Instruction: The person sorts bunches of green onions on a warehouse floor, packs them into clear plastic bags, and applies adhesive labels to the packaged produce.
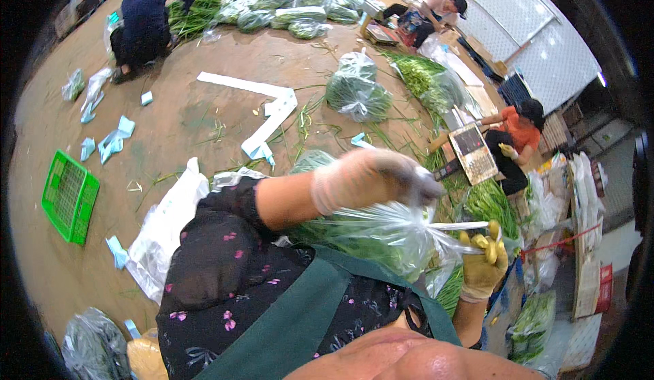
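Across my lap lies a clear plastic bag of green leafy vegetables, its neck gathered into a tight bunch. My right hand, in a yellow-coated glove, grips two pulled-out white strips of the bag's top. My left hand, in a pale glove with a grey palm, curls over the gathered neck. Its fingertips are blurred by motion, and clear film runs up from the neck into them. The dark green apron lies below the bag. Part of the bag is hidden under my left forearm.
A digital scale stands ahead right, by a seated person in orange. Filled vegetable bags sit on the floor, with a larger pile farther back. Loose greens lie at right, a green crate at left. Two other people work farther off.
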{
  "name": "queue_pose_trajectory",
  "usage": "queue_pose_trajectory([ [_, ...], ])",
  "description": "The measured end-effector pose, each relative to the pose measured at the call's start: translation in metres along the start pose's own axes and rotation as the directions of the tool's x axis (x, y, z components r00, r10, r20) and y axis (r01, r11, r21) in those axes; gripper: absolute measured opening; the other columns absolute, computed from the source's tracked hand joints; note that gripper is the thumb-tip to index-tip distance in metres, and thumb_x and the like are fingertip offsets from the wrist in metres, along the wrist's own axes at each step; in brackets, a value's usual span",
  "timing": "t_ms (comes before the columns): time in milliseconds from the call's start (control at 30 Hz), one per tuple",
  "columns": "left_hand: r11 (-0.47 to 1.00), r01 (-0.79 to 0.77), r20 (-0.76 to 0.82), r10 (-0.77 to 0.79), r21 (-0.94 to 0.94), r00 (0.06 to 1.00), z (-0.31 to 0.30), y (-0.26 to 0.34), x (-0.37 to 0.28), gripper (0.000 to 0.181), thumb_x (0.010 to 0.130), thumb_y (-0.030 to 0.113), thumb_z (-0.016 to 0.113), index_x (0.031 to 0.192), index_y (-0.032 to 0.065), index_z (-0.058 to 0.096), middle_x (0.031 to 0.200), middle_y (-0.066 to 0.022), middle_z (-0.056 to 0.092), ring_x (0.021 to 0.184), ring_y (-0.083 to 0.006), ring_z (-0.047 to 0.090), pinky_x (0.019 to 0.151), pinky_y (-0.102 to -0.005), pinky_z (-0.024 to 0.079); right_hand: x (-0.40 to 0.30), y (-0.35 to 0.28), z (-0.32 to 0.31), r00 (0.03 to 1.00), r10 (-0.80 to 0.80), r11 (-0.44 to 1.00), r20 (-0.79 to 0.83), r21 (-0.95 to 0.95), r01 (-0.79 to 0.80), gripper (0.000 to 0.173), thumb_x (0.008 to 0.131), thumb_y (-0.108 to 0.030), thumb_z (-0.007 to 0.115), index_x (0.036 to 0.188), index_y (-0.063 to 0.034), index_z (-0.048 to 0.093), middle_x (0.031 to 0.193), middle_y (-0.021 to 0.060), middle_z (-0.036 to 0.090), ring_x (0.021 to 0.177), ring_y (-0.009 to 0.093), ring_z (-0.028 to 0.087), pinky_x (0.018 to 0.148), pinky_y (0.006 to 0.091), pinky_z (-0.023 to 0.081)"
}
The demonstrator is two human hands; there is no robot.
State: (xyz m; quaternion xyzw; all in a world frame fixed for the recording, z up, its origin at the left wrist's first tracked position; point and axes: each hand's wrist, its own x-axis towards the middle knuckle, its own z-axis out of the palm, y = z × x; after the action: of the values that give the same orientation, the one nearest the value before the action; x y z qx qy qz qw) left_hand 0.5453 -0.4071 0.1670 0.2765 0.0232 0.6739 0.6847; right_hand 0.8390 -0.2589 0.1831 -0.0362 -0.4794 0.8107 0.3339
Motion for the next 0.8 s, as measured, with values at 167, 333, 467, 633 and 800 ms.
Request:
queue_pose_trajectory([
  [167, 0.928, 0.307, 0.074, -0.329, 0.212, 0.941, 0.022, -0.02, 0.016, 0.034, 0.08, 0.012, 0.064, 0.111, -0.0007, 0.057, 0.107, -0.0208, 0.06, 0.094, -0.0273, 0.064, 0.072, -0.0345, 0.056, 0.031, 0.022, 0.066, 0.973, 0.231, 0.931, -0.028, -0.282, -0.229, 0.089, 0.068, 0.011, 0.063, 0.143, -0.0177, 0.023, 0.141, 0.0165, 0.035, 0.117, 0.035, 0.049, 0.089, 0.0443, 0.049],
  [333, 0.664, -0.231, 0.404, -0.116, 0.711, 0.908, 0.012, -0.022, 0.02, 0.03, 0.083, 0.013, 0.058, 0.111, 0.0007, 0.06, 0.099, -0.0106, 0.065, 0.096, -0.0207, 0.061, 0.078, -0.0331, 0.052, 0.044, 0.029, 0.074, 0.924, 0.373, 0.76, -0.089, -0.542, -0.359, 0.095, 0.063, -0.006, 0.079, 0.142, -0.0117, 0.026, 0.136, 0.0103, 0.042, 0.114, 0.02, 0.047, 0.095, 0.0336, 0.039],
  [467, 0.132, -0.233, 0.219, 0.114, 0.963, 0.969, -0.057, 0.043, 0.005, 0.031, 0.079, 0.019, 0.066, 0.103, 0.001, 0.063, 0.092, -0.0084, 0.064, 0.085, -0.0167, 0.06, 0.078, -0.0305, 0.048, 0.024, 0.017, 0.033, 0.91, 0.374, 0.783, -0.182, -0.465, -0.414, 0.084, 0.065, -0.017, 0.079, 0.136, -0.0034, 0.038, 0.12, 0.0057, 0.053, 0.076, 0.007, 0.049, 0.062, 0.0181, 0.04],
  [633, 0.352, 0.377, -0.369, -0.092, 0.857, 0.925, -0.057, 0.063, -0.023, 0.037, 0.082, 0.019, 0.064, 0.113, 0.0024, 0.054, 0.086, -0.008, 0.063, 0.079, -0.0117, 0.06, 0.07, -0.0288, 0.049, 0.02, 0.021, 0.023, 0.966, 0.146, 0.773, -0.212, -0.585, -0.245, 0.074, 0.071, -0.032, 0.075, 0.128, 0.0047, 0.044, 0.089, 0.0029, 0.059, 0.057, 0.004, 0.047, 0.048, 0.0176, 0.038],
  [800, -0.6, -0.048, -0.238, -0.387, 0.798, 0.891, -0.061, -0.009, 0.001, 0.05, 0.071, 0.043, 0.066, 0.105, 0.0071, 0.057, 0.083, -0.0171, 0.064, 0.077, -0.0355, 0.063, 0.069, -0.0421, 0.051, 0.064, 0.014, 0.037, 0.985, -0.154, 0.678, -0.08, -0.734, 0.046, 0.059, 0.082, -0.032, 0.062, 0.126, 0.0058, 0.047, 0.067, -0.004, 0.051, 0.054, 0.003, 0.039, 0.049, 0.018, 0.031],
])
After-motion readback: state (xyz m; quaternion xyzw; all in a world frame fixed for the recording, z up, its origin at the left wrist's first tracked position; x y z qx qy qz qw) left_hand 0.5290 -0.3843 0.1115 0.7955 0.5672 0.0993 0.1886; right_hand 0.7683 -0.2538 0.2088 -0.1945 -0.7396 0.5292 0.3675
